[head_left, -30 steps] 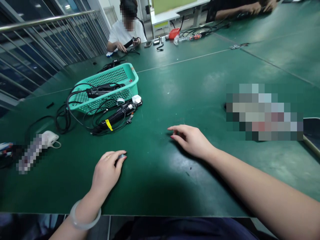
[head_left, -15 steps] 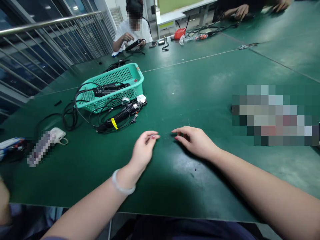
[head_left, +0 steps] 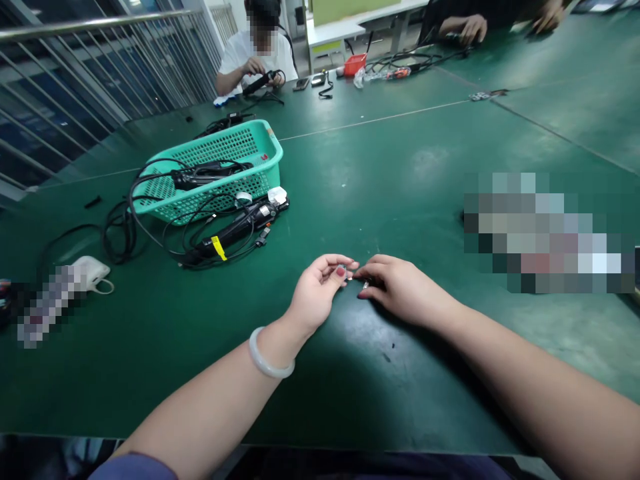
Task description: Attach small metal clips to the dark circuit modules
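Note:
My left hand (head_left: 318, 288), with a pale bangle (head_left: 269, 363) on its wrist, is closed in a pinch at the middle of the green table (head_left: 320, 400). A tiny pale bit shows by its fingertips, too small to name. Close beside it, my right hand (head_left: 404, 288) curls down to the tabletop. Between its thumb and fingers a small shiny piece (head_left: 366, 285) shows; its kind cannot be made out. The fingertips of both hands almost meet. Beyond my left hand lies a black handheld tool (head_left: 235, 230) with a yellow label and cables.
A turquoise basket (head_left: 273, 167) holds black cabled tools. Left of it, cables (head_left: 117, 230) coil near a pale phone-like item (head_left: 90, 272). A blurred-out item (head_left: 545, 233) lies right. Across the table, one person (head_left: 260, 60) holds a black tool; another person's hand (head_left: 473, 29) is near cables.
My left hand has moved right, up to my right hand. My right hand has closed its fingers around a small shiny piece. The view has shifted slightly.

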`<state>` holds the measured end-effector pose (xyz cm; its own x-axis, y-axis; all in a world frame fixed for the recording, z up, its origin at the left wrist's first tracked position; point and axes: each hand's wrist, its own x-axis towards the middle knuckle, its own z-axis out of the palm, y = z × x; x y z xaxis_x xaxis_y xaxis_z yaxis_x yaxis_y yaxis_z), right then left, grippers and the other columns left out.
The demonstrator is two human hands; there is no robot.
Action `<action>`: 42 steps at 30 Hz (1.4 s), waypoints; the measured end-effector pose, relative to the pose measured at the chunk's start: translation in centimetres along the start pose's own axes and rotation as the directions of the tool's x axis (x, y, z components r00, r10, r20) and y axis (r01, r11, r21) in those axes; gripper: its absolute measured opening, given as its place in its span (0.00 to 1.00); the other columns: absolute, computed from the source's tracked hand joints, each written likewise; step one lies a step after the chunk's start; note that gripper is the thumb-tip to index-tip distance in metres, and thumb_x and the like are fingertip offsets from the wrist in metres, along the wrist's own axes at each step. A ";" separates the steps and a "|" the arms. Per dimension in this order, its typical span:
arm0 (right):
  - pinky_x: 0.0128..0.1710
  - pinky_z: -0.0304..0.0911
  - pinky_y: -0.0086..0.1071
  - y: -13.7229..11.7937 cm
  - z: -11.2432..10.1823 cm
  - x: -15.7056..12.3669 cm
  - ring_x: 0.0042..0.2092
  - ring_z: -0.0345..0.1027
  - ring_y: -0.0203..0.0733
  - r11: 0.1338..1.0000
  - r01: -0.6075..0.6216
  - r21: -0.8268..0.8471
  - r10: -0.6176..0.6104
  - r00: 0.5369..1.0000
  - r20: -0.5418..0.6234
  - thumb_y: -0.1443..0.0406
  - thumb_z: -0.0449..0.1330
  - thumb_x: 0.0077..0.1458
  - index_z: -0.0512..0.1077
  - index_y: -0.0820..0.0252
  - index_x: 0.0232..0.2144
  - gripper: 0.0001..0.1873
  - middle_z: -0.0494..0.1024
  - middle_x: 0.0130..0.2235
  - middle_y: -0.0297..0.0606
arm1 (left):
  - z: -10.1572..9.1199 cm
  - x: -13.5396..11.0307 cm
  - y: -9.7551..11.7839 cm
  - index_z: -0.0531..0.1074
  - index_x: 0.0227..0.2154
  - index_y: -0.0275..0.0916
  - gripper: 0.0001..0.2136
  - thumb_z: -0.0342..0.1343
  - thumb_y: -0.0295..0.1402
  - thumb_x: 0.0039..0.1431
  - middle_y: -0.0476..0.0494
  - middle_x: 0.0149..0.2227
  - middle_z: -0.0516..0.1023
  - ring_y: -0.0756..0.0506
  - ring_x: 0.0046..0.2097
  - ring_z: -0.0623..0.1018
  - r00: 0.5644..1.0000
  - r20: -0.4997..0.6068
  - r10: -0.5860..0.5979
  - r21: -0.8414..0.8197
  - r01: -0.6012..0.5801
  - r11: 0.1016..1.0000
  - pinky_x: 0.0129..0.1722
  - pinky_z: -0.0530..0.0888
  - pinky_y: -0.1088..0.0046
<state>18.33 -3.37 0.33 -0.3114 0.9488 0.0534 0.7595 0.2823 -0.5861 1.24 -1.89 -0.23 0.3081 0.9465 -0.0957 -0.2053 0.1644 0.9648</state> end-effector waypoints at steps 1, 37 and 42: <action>0.41 0.64 0.34 0.0 0.0 -0.1 0.40 0.69 0.41 1.000 -0.004 -0.006 0.004 1.000 0.010 0.64 0.62 0.51 0.75 0.58 0.40 0.12 0.75 0.39 0.39 | 0.1 0.1 0.0 0.72 0.35 0.37 0.07 0.57 0.33 0.54 0.43 0.38 0.78 0.51 0.37 0.74 1.000 0.001 0.001 0.032 -0.001 0.999 0.40 0.69 0.72; 0.19 0.52 0.27 -1.6 0.7 0.7 0.20 0.54 0.29 0.490 -0.242 0.837 0.473 0.881 -0.023 0.53 0.68 0.36 0.76 0.62 0.24 0.19 0.70 0.19 0.30 | 0.0 0.1 -0.3 0.71 0.49 0.37 0.20 0.59 0.28 0.51 0.40 0.48 0.77 0.43 0.50 0.76 0.998 0.052 0.032 0.084 -0.036 0.996 0.56 0.70 0.62; 0.22 0.56 0.29 -1.5 0.9 0.6 0.22 0.60 0.32 0.530 -0.233 0.815 0.488 0.870 -0.069 0.52 0.67 0.37 0.77 0.61 0.27 0.19 0.75 0.23 0.34 | 0.1 -0.2 -0.2 0.71 0.50 0.38 0.21 0.59 0.28 0.52 0.41 0.49 0.76 0.43 0.52 0.75 0.996 0.084 0.040 0.106 -0.049 0.993 0.58 0.69 0.62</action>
<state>16.46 -3.40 0.50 0.1396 0.9730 -0.1836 0.0097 -0.1868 -0.9824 1.36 -2.20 -0.40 0.3761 0.9259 -0.0358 -0.1208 0.0873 0.9888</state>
